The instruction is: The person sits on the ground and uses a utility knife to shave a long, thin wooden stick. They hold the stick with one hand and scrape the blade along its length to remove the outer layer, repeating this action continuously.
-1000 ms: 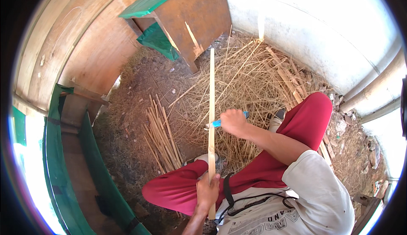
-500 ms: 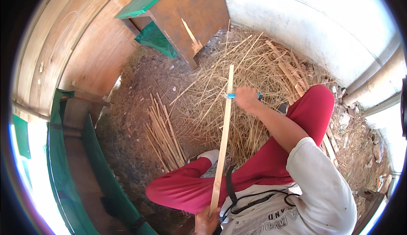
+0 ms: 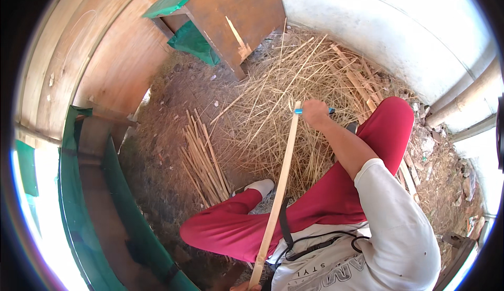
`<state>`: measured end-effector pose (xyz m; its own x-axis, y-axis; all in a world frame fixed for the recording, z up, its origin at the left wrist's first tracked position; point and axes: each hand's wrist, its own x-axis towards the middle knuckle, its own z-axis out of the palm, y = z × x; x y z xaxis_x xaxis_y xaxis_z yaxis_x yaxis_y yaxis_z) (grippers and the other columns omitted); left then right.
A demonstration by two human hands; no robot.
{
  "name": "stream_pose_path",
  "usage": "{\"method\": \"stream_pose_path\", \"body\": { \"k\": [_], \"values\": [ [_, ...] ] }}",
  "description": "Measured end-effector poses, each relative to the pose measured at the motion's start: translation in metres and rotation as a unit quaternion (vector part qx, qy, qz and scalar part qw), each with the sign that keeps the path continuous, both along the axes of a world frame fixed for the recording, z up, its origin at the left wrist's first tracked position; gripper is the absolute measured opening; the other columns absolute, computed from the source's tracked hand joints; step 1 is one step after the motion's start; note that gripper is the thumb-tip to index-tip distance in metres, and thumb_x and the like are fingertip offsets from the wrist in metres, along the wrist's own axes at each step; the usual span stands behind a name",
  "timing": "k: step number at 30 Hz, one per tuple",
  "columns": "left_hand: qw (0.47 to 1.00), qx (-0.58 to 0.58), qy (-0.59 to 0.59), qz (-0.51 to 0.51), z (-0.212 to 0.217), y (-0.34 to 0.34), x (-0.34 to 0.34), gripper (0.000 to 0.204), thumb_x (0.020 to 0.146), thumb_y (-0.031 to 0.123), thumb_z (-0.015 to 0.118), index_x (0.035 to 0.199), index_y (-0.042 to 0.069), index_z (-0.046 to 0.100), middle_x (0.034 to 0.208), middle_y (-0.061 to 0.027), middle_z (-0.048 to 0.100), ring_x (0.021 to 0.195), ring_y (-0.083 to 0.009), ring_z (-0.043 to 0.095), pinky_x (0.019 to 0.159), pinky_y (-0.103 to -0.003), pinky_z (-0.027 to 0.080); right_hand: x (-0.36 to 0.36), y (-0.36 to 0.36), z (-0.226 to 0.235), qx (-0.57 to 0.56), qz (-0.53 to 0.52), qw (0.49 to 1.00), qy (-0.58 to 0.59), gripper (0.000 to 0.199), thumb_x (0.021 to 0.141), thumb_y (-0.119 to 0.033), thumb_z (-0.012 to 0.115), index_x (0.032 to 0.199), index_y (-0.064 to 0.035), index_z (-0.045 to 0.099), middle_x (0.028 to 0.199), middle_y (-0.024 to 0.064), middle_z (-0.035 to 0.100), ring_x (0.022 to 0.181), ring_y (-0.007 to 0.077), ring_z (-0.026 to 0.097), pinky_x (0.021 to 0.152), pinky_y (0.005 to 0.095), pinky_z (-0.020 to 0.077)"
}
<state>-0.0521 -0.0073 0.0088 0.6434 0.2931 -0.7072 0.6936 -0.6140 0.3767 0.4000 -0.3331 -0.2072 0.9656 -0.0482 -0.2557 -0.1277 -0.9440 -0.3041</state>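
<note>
Currently, I am sitting with knees apart on a littered floor (image 3: 178, 89), working low beside a heap of straw-like shavings (image 3: 265, 110). A long, pale strip (image 3: 284, 178) is slanting over my red trousers (image 3: 223, 233), its far end reaching above the shavings and its near end running to the lower edge of view. My right hand (image 3: 316, 114) is gripping a blue knife (image 3: 298, 111) in a tight fist, the tool lying across the strip just short of its far tip; the blade is showing too small to judge. My left hand (image 3: 247, 287), mostly cut off, appears to be pinching the near end. Loose sticks (image 3: 203, 162) are lying to the left, near my shoe (image 3: 261, 187).

So close to the tip, the knife is risking a sudden slip off the end, most likely from pressing too hard, and my raised right knee (image 3: 396, 113) is standing on that side. A tilted edge could be biting too deep and splitting the grain. With the strip spanning so far between my hands, a slack left hold could be letting it twist or bow.
</note>
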Motion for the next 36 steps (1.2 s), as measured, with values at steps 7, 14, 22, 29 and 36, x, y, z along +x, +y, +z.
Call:
{"method": "stream_pose_path", "body": {
  "k": [7, 14, 22, 29, 36],
  "values": [
    [0.999, 0.015, -0.016, 0.032, 0.012, 0.011, -0.010, 0.026, 0.099, 0.025, 0.061, 0.088, 0.002, 0.061, 0.064, 0.0009, 0.055, 0.057, -0.0066, 0.050, 0.050, -0.027, 0.042, 0.018, -0.046, -0.006, -0.012, -0.102, 0.994, 0.030, 0.021, 0.086, -0.014, 0.064, 0.102, -0.0031, 0.072, 0.104, 0.0173, 0.071, 0.098, 0.0321, 0.071, 0.076, 0.0406, 0.0581],
    [0.991, -0.025, -0.127, 0.011, -0.011, 0.008, 0.017, 0.025, 0.099, 0.025, 0.060, 0.089, 0.002, 0.061, 0.065, 0.0012, 0.055, 0.057, -0.0065, 0.050, 0.050, -0.026, 0.042, 0.006, 0.011, 0.056, 0.118, -0.025, 0.992, -0.047, 0.020, 0.079, -0.013, 0.064, 0.089, 0.0016, 0.073, 0.080, 0.0210, 0.069, 0.066, 0.0332, 0.070, 0.060, 0.0444, 0.0570],
    [0.960, -0.186, -0.199, 0.062, -0.057, -0.037, 0.118, 0.026, 0.101, 0.025, 0.057, 0.097, 0.000, 0.064, 0.068, 0.0006, 0.056, 0.061, -0.0065, 0.048, 0.054, -0.023, 0.040, -0.084, 0.074, 0.133, 0.162, 0.230, 0.959, 0.025, 0.015, 0.089, -0.013, 0.060, 0.090, -0.0021, 0.072, 0.061, 0.0057, 0.057, 0.051, 0.0090, 0.054, 0.038, 0.0223, 0.0442],
    [0.954, -0.186, -0.233, 0.013, -0.091, -0.063, 0.179, 0.032, 0.101, 0.028, 0.058, 0.091, -0.002, 0.063, 0.065, -0.0007, 0.053, 0.062, -0.0081, 0.046, 0.055, -0.029, 0.041, -0.109, 0.080, 0.121, 0.136, 0.285, 0.943, -0.107, 0.012, 0.071, -0.012, 0.068, 0.070, -0.0004, 0.070, 0.067, 0.0192, 0.066, 0.062, 0.0355, 0.068, 0.056, 0.0455, 0.0552],
    [0.954, -0.176, -0.244, -0.001, -0.096, -0.072, 0.205, 0.034, 0.100, 0.028, 0.059, 0.083, -0.001, 0.059, 0.063, -0.0010, 0.051, 0.061, -0.0082, 0.043, 0.054, -0.031, 0.039, -0.108, 0.079, 0.125, 0.111, 0.290, 0.945, -0.102, 0.010, 0.070, -0.009, 0.066, 0.069, 0.0007, 0.068, 0.067, 0.0195, 0.066, 0.062, 0.0353, 0.068, 0.054, 0.0447, 0.0546]
  ]
}}
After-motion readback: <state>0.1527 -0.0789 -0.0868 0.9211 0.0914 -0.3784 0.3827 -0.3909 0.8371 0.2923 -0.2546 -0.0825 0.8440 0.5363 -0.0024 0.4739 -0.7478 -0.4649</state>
